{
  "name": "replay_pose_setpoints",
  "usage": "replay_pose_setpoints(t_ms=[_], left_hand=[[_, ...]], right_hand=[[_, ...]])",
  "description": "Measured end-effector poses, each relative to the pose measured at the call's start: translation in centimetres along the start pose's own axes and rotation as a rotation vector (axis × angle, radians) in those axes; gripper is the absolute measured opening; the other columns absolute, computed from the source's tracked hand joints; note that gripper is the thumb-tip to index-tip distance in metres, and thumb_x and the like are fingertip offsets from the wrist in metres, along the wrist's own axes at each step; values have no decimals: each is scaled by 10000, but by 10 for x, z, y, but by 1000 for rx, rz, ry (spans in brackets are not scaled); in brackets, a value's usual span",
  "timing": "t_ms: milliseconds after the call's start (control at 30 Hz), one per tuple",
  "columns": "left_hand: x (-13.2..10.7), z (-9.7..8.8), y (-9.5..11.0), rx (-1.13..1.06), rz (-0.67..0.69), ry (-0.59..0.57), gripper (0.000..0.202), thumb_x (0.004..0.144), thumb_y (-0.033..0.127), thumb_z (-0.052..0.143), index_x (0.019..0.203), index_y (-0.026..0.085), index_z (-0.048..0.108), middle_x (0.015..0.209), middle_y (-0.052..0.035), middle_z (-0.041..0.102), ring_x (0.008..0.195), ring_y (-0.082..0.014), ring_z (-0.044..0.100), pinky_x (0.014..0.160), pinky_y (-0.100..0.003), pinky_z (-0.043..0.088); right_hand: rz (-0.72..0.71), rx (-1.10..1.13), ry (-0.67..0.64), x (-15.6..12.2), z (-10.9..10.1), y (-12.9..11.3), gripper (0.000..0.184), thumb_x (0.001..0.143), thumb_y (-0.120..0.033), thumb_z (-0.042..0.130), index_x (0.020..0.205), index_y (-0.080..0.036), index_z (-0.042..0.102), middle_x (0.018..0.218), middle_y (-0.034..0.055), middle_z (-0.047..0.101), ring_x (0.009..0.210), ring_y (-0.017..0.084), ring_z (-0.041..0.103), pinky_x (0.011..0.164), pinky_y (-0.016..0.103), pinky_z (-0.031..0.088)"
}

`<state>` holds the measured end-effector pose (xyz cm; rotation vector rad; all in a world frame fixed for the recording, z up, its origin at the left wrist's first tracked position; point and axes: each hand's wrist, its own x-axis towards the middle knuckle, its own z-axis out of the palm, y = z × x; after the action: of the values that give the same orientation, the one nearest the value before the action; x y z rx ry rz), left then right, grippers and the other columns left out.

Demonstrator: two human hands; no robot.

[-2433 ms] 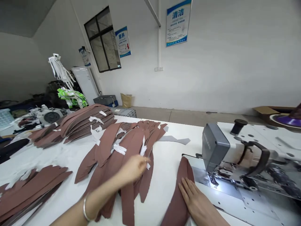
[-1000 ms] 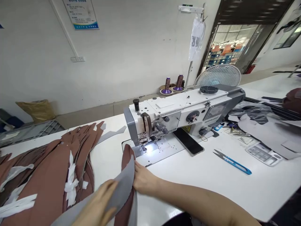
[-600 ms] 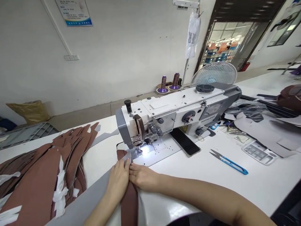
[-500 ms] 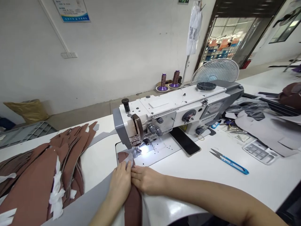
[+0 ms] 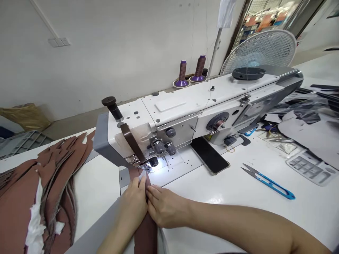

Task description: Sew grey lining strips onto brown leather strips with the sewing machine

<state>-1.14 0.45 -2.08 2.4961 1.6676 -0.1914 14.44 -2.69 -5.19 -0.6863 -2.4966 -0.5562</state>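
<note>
A long brown strip (image 5: 146,234) of leather-like material runs up the table, its far end close to the lit presser foot (image 5: 145,167) of the white sewing machine (image 5: 169,121). My left hand (image 5: 134,201) is closed on the strip from the left, with a pale scrap (image 5: 142,175) showing by its fingertips. On the opposite edge, my right hand (image 5: 166,207) pinches the same strip, its fingertips nearly meeting the left hand. Whether the strip's end lies under the foot is hard to make out.
Brown cut pieces (image 5: 53,183) are heaped at left. Right of the machine lie a phone (image 5: 209,155), blue thread snips (image 5: 268,181) and pale scraps (image 5: 309,130). Two thread cones (image 5: 182,74) and a white fan (image 5: 261,49) stand behind.
The view has moved closer to the machine. Both hands have brought the brown strip nearer the presser foot, keeping their hold on it.
</note>
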Motion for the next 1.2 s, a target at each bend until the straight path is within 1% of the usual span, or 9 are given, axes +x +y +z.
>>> replay_pose_setpoints(t_ms=[100,167,300,433,533,733,967,1100,1200], left_hand=[[9,-8,2,-22,1,-46,565,821,70,406,1375,165,463,1115,-123,589,1050,-215,595,848,-319,479],[16,-9,2,-21,5,-37,561,827,86,410,1377,193,456,1112,-112,591,1047,-215,597,838,-316,474],[24,-7,0,-25,16,-29,512,854,97,381,1345,199,485,1121,-105,596,1023,-207,612,838,-303,470],[26,-9,0,-90,47,-53,511,843,70,389,1329,182,500,1164,-122,593,1060,-206,602,882,-308,466],[25,-10,0,-119,57,-50,523,844,62,375,1340,178,490,1159,-122,594,1044,-204,601,882,-315,464],[25,-10,3,-119,54,-68,529,831,75,389,1339,181,492,1144,-118,593,1034,-213,593,883,-322,462],[26,-5,3,-150,72,-27,528,823,43,384,1322,172,498,1101,-108,590,1031,-202,574,912,-325,450],[28,-2,2,-148,91,11,455,873,80,367,1300,138,513,1072,-112,584,1017,-213,569,920,-344,453],[27,-3,4,-141,86,66,401,906,110,336,1236,158,558,1022,-97,579,978,-204,578,890,-328,461]], right_hand=[[-9,-4,-7,-2,0,6,163,882,-109,497,871,-36,642,917,233,693,852,291,661,883,471,507],[-15,5,-36,-3,1,10,152,899,-101,493,876,-46,633,916,228,692,845,271,657,910,467,495],[-9,15,-74,-4,2,17,170,926,-100,462,883,-71,624,932,212,693,849,256,647,926,470,483],[-4,8,-46,-2,0,18,210,909,-90,434,862,-61,636,903,205,696,827,267,653,891,459,496],[5,12,-23,0,-2,17,218,882,-75,430,842,-46,642,871,212,693,805,281,659,859,460,504],[-10,0,-70,0,-2,16,200,886,-75,436,854,-62,633,876,202,694,815,280,652,903,486,485],[3,-13,-55,-1,0,16,220,883,-76,423,869,-45,641,891,212,691,841,288,650,908,483,484],[13,-20,-54,-1,3,20,205,877,-62,434,885,-26,635,919,232,685,867,298,654,939,498,464],[10,-43,-28,-1,3,22,209,878,-61,440,910,-10,639,929,231,690,875,300,657,929,491,471]])
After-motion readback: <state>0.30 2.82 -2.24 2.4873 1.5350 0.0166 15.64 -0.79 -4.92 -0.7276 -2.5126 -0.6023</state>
